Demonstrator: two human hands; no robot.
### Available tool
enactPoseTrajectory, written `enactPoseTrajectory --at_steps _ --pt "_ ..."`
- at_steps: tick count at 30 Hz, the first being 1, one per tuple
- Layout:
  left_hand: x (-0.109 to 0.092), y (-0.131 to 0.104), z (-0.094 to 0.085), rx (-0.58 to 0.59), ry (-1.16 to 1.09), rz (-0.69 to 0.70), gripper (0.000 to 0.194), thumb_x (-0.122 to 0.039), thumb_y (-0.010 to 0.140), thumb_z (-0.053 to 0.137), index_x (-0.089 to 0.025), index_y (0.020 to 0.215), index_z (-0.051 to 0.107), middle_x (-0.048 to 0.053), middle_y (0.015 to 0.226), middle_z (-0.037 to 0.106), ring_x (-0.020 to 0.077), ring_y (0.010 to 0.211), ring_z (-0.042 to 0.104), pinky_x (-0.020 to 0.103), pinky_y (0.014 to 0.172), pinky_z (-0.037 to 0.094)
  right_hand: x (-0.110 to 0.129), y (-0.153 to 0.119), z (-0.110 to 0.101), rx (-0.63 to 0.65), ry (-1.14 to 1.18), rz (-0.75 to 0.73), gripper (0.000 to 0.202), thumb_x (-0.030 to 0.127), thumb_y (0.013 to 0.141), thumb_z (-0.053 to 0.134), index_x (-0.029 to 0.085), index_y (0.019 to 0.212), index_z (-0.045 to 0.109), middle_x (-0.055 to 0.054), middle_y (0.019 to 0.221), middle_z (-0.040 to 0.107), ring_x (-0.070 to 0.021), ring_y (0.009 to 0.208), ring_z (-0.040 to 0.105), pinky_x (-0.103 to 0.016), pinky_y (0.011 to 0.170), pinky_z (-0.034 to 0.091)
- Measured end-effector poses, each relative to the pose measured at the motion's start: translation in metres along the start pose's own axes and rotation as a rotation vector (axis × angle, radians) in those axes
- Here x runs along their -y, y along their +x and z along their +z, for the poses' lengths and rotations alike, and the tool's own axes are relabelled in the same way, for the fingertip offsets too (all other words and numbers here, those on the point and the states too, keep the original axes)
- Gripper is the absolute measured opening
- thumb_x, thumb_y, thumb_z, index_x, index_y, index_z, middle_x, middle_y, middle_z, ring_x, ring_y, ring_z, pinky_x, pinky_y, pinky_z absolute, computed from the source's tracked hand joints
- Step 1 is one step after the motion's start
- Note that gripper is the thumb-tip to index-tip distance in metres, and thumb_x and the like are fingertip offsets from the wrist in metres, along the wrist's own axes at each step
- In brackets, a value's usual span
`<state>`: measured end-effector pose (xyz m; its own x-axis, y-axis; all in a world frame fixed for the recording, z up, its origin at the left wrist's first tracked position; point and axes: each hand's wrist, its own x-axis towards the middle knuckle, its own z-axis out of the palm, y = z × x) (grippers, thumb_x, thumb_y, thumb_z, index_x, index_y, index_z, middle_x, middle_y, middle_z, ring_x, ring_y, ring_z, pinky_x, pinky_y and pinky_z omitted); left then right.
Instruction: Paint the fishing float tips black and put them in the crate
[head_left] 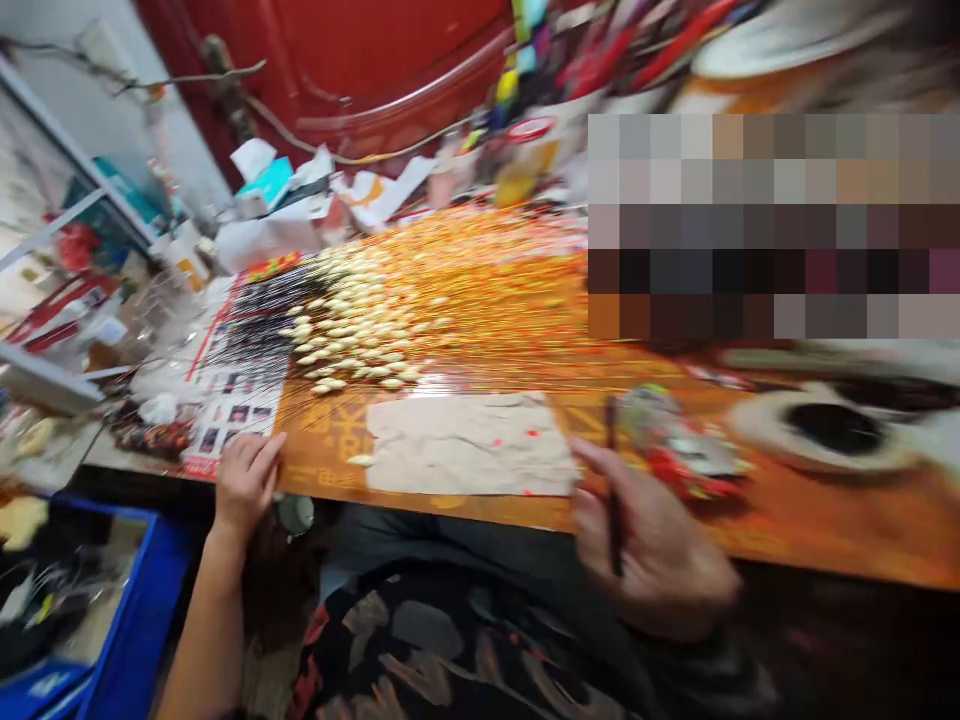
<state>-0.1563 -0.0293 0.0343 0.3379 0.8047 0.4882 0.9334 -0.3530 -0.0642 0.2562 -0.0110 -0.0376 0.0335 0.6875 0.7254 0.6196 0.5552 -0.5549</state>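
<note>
My left hand (244,475) is at the table's front edge, thumb and fingers drawn together. Whether a thin stem is between them is too fine to make out. A single pale bud (361,460) lies to its right, beside a crumpled, off-white sheet (465,445) with a few red specks. My right hand (652,540) is closed around a slim dark stick (613,480), blurred, at the sheet's right end. Behind the sheet spreads a large bundle of pale buds (360,330) on thin stems, dark at the left, with yellow-orange strands (517,300) to the right.
Right of the sheet are a blurred clear-and-red packet (690,450) and a pale dish with dark contents (832,428). Tissues (274,185) and jars crowd the back. A blue bin (127,600) stands at lower left. A pixelated patch covers the upper right.
</note>
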Motion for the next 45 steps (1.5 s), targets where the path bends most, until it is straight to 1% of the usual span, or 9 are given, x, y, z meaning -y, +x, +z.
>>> enactPoseTrajectory --at_steps 3,6,11,15,22,27,32,37,45 --pt "-0.026 0.024 0.009 -0.032 -0.015 0.144 0.044 -0.016 0.091 0.057 -0.024 0.135 0.055 0.009 0.102 0.069 0.0237 0.097 0.062 0.043 0.095 0.045 0.008 0.005 0.004 -0.066 -0.119 -0.091 0.056 0.011 0.09 0.059 0.021 0.144 0.046 -0.011 0.119 0.068 -0.025 0.103 0.068 -0.038 0.091 0.057" --pt "-0.075 0.056 0.024 -0.046 -0.068 0.287 0.045 -0.018 0.09 0.061 -0.023 0.135 0.053 0.009 0.104 0.069 0.0237 0.095 0.063 0.042 0.094 0.045 0.011 0.012 0.007 -0.069 -0.1 -0.091 0.057 0.008 0.091 0.056 0.02 0.146 0.044 -0.012 0.123 0.066 -0.0238 0.108 0.067 -0.038 0.093 0.057" --pt "-0.158 0.108 0.056 -0.082 -0.169 0.458 0.034 -0.014 0.094 0.054 -0.015 0.129 0.052 0.008 0.091 0.069 0.0194 0.077 0.062 0.034 0.069 0.045 0.017 0.021 0.002 -0.046 -0.014 -0.054 0.056 0.006 0.091 0.055 0.018 0.145 0.044 -0.012 0.126 0.064 -0.0235 0.115 0.064 -0.039 0.098 0.056" --pt "-0.19 0.135 0.075 -0.175 -0.19 0.483 0.022 -0.016 0.097 0.048 -0.016 0.117 0.056 0.004 0.074 0.064 0.0173 0.066 0.058 0.033 0.061 0.04 0.014 0.022 -0.015 -0.049 0.046 0.002 0.055 0.006 0.092 0.053 0.021 0.144 0.044 -0.012 0.126 0.064 -0.0197 0.103 0.068 -0.035 0.091 0.059" --pt "-0.194 0.141 0.091 -0.198 -0.217 0.44 0.015 -0.017 0.096 0.052 -0.016 0.11 0.058 0.004 0.074 0.063 0.0163 0.067 0.056 0.032 0.062 0.039 -0.013 0.025 -0.077 -0.209 -0.101 0.016 0.038 0.006 0.09 0.056 0.023 0.124 0.063 -0.006 0.103 0.072 -0.0202 0.091 0.069 -0.035 0.082 0.056" --pt "-0.194 0.139 0.093 -0.175 -0.202 0.447 0.016 -0.016 0.095 0.055 -0.014 0.111 0.058 0.004 0.076 0.064 0.0168 0.069 0.056 0.032 0.063 0.041 -0.031 0.035 -0.108 -0.21 -0.236 0.23 0.023 0.022 0.095 0.055 0.023 0.115 0.067 -0.004 0.091 0.073 -0.0191 0.08 0.07 -0.032 0.08 0.056" --pt "-0.193 0.139 0.094 -0.161 -0.214 0.452 0.02 -0.016 0.095 0.054 -0.015 0.115 0.057 0.005 0.08 0.065 0.0172 0.071 0.058 0.031 0.066 0.042 -0.052 0.04 -0.115 -0.237 -0.251 0.358 0.021 0.034 0.097 0.054 0.022 0.102 0.07 -0.003 0.082 0.071 -0.0183 0.074 0.069 -0.03 0.071 0.055" --pt "-0.191 0.137 0.097 -0.142 -0.241 0.457 0.024 -0.015 0.094 0.057 -0.013 0.118 0.056 0.006 0.084 0.067 0.0185 0.074 0.059 0.032 0.068 0.043 -0.068 0.053 -0.113 -0.196 -0.258 0.368 0.026 0.038 0.098 0.05 0.021 0.09 0.069 -0.002 0.072 0.069 -0.0168 0.063 0.066 -0.028 0.065 0.053" --pt "-0.19 0.137 0.096 -0.126 -0.261 0.451 0.026 -0.013 0.093 0.059 -0.012 0.119 0.057 0.007 0.087 0.068 0.019 0.076 0.058 0.033 0.069 0.043 -0.078 0.059 -0.108 -0.128 -0.265 0.38 0.026 0.036 0.097 0.049 0.021 0.086 0.067 -0.002 0.073 0.069 -0.0152 0.061 0.065 -0.026 0.064 0.051"
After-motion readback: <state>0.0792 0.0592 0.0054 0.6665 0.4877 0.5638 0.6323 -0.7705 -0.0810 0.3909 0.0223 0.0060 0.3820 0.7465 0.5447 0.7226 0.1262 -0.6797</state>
